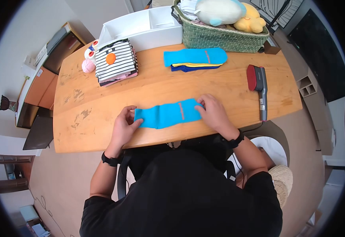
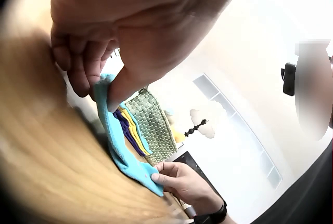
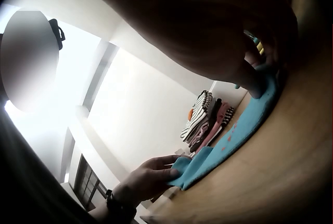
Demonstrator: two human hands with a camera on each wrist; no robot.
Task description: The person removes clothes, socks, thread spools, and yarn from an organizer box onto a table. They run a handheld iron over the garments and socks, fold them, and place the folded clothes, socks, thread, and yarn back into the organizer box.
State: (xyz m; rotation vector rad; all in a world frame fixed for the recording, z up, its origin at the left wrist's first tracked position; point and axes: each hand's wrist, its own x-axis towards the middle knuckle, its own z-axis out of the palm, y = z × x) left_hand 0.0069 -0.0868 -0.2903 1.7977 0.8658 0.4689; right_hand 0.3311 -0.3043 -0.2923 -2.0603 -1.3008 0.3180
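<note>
A turquoise sock (image 1: 166,114) with a band of red lettering lies stretched sideways near the front edge of the table. My left hand (image 1: 124,123) pinches its left end between thumb and fingers; the left wrist view shows that end of the sock (image 2: 105,91) raised a little off the wood. At the other end, my right hand (image 1: 214,113) holds the sock by its edge with thumb and fingertips. Behind it, a small stack has another turquoise sock (image 1: 192,57) on top, with yellow and navy ones (image 1: 192,68) beneath.
Folded clothes (image 1: 115,65), a striped one on top, sit at the back left beside yarn balls (image 1: 88,66). A white divided box (image 1: 160,35) and a green woven basket (image 1: 224,39) with plush toys stand behind. At right lies a red and grey handheld steamer (image 1: 262,89).
</note>
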